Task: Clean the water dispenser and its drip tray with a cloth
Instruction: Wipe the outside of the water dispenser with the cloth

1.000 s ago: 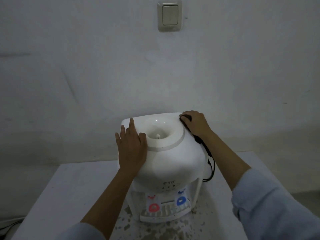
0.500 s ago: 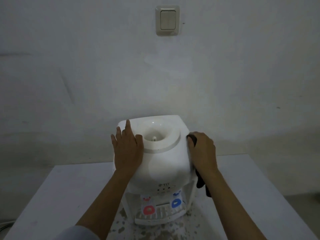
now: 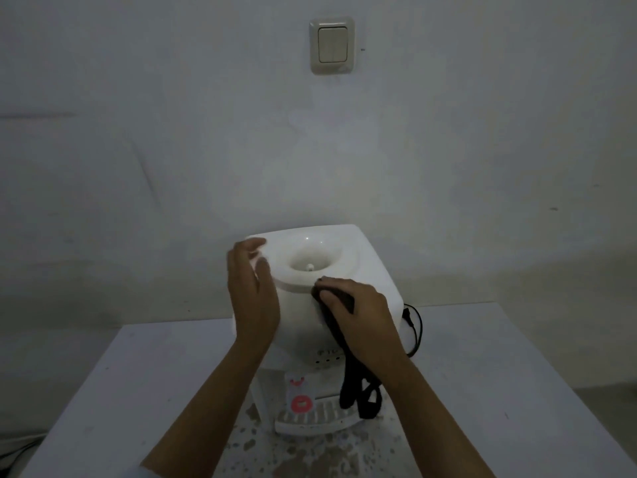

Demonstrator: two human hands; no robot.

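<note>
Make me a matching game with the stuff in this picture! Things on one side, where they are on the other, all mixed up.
Things:
1. dark cloth
2. light switch
3. red tap button
4. black cord

Places:
A. on the wall, above the dispenser
B. under the right hand, on the dispenser top
C. on the table, right of the dispenser
D. low on the dispenser's front, above the drip tray

Pairs: 1-B, 2-A, 3-D, 4-C
</note>
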